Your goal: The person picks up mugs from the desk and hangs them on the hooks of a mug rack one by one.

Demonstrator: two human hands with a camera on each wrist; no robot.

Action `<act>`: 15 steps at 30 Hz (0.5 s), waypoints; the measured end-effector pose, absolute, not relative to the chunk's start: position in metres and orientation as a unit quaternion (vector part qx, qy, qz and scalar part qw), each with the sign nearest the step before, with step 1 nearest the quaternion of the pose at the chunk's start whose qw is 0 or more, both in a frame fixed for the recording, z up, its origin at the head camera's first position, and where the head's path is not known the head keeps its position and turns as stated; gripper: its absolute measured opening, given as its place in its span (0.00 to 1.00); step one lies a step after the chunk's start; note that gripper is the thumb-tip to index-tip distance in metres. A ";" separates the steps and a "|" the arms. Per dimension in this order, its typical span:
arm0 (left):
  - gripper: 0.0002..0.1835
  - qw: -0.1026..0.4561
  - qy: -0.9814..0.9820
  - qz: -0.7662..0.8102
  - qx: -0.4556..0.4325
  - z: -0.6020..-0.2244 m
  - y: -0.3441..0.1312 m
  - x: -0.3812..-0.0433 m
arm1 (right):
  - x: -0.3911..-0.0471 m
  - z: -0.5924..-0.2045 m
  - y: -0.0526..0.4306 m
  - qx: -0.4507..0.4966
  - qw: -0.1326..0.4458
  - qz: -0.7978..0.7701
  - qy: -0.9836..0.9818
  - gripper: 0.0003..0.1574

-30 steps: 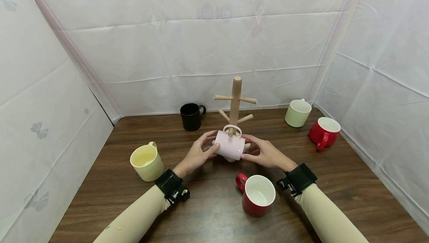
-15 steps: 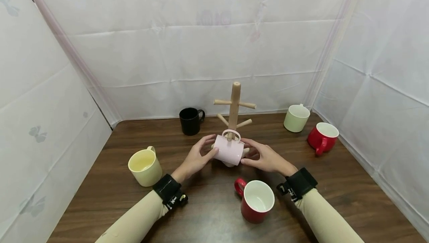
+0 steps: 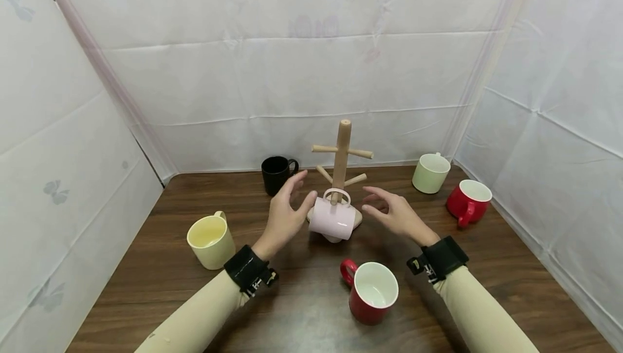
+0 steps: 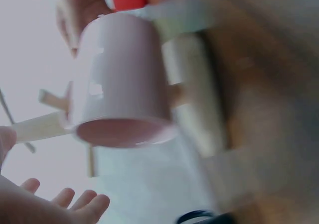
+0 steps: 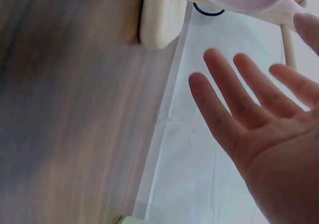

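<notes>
A pale pink mug (image 3: 332, 219) hangs on its side by its handle from a low front peg of the wooden mug tree (image 3: 342, 153). My left hand (image 3: 286, 212) is just left of the mug, fingers relaxed and apart from it. On the other side, my right hand (image 3: 396, 215) is spread and touches nothing. The left wrist view shows the pink mug (image 4: 122, 74) close up, its mouth facing the left fingers (image 4: 89, 204). In the right wrist view, straight fingers (image 5: 224, 89) stand beside the mug tree's base (image 5: 162, 17).
A red mug (image 3: 372, 293) stands in front of the mug tree. The yellow mug (image 3: 212, 242) is at left, a black mug (image 3: 276, 175) behind. At right are a light green mug (image 3: 430, 173) and another red mug (image 3: 468, 201). White sheeting (image 3: 302, 72) surrounds the table (image 3: 292, 310).
Both hands have let go of the pink mug and drawn apart, the left to the left and up, the right to the right. The mug stays hanging on the peg.
</notes>
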State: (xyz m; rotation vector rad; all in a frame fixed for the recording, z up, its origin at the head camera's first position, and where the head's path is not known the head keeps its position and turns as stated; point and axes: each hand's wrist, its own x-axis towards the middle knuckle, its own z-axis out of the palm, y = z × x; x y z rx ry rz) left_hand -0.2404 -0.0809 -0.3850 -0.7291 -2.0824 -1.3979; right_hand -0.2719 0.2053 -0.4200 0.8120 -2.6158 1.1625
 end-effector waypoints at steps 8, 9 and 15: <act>0.21 0.335 -0.733 -0.522 -0.281 -0.329 -0.074 -0.239 | -0.286 -0.406 0.204 0.251 0.138 0.371 -0.883 0.33; 0.21 0.340 -0.731 -0.521 -0.281 -0.326 -0.074 -0.240 | -0.288 -0.405 0.203 0.251 0.136 0.372 -0.883 0.34; 0.20 0.359 -0.727 -0.514 -0.280 -0.320 -0.069 -0.254 | -0.293 -0.400 0.194 0.257 0.122 0.392 -0.875 0.34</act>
